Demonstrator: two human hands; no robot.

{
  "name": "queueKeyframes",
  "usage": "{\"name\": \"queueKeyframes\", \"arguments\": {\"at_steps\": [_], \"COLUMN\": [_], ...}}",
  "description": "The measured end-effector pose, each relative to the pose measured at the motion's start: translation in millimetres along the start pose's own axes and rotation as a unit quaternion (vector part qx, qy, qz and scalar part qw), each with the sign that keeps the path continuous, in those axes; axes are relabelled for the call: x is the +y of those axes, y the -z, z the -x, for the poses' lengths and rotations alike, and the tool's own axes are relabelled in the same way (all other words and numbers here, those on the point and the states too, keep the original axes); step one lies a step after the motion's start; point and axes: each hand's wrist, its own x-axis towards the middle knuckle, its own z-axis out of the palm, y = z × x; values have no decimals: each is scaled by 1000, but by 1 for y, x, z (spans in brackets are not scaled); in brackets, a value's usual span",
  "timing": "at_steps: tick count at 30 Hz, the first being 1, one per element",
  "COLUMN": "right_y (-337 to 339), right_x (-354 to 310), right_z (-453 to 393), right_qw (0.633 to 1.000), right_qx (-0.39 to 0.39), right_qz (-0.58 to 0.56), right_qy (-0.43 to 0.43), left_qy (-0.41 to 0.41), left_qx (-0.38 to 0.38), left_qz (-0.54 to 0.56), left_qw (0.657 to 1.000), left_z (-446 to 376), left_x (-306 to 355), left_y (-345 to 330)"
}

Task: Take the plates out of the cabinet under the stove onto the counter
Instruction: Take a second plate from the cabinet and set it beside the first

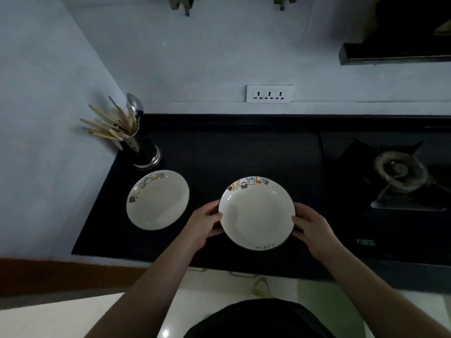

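A white plate [256, 213] with small coloured figures along its far rim is held over the black counter [219, 152]. My left hand [205, 224] grips its left edge, thumb on the rim. My right hand [311, 228] grips its right edge the same way. I cannot tell whether the plate touches the counter. A second matching white plate [158, 200] lies flat on the counter to the left, apart from both hands.
A metal holder with chopsticks and a spoon [136, 140] stands at the counter's back left corner. A gas burner [400, 172] sits at the right. A wall socket strip [269, 93] is on the back wall. A range hood [400, 40] hangs at upper right.
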Motion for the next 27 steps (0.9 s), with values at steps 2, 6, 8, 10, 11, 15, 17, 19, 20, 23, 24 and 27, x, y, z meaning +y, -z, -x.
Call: {"name": "queueKeyframes", "arguments": {"at_steps": [2,6,8,10,11,15,17,19,20,23,24,27], "right_y": [0,-1,-3,-3,-3,-2,-1,-1,-1,1,1,3], "right_x": [-3,-5,-5,-6,-5,-4,-3,-2,-2,-2,-1,-1], "right_z": [-14,-35,-41,-46,-48,-54,-56,-59,-60,-62,-62,-63], "right_qw": [1000,999,999,998,998,997,996,996,995,995,995,995], "right_qx": [10,32,43,53,55,64,69,75,78,83,83,85], "right_qz": [9,25,28,31,34,41,41,40,41,38,36,30], "right_qy": [0,-8,-13,-19,-23,-35,-39,-41,-42,-41,-40,-40], "left_qy": [10,25,28,31,33,37,34,32,32,30,29,29], "left_qx": [11,29,38,42,41,37,32,29,28,30,31,34], "left_qz": [-3,-27,-36,-34,-33,-44,-45,-43,-43,-45,-46,-52], "left_qw": [1000,999,998,998,998,998,998,998,998,998,998,998], "left_z": [-14,-38,-46,-53,-55,-60,-62,-63,-64,-66,-67,-68], "left_x": [5,9,9,8,9,11,10,10,11,12,12,14], "left_y": [-7,-16,-18,-19,-19,-21,-21,-22,-22,-25,-26,-27]}}
